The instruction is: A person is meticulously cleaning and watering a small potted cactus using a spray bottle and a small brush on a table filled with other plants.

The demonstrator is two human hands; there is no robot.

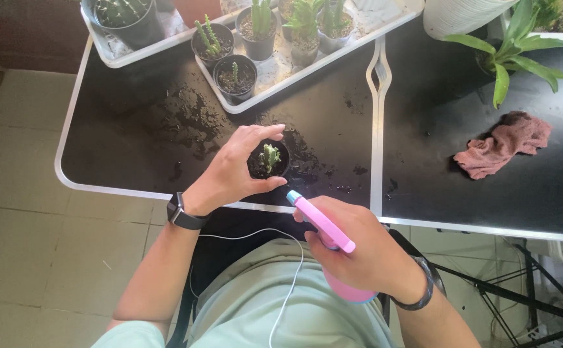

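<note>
L hand (233, 169) cupped a small black pot (269, 161) w/ a tiny cactus (270, 156); R hand (365, 248) held a pink spray bottle (325, 233) aimed at it.

Pot sat on the black table (133, 129) near its front edge, L fingers curled round the rim, thumb on the near side, likely to steady it. R hand wrapped tight on the bottle, blue nozzle just beside the pot. Tabletop around looked wet w/ soil specks. White tray (281, 80) of other potted cacti behind; pink rag (504, 143) well apart to the R.
</note>
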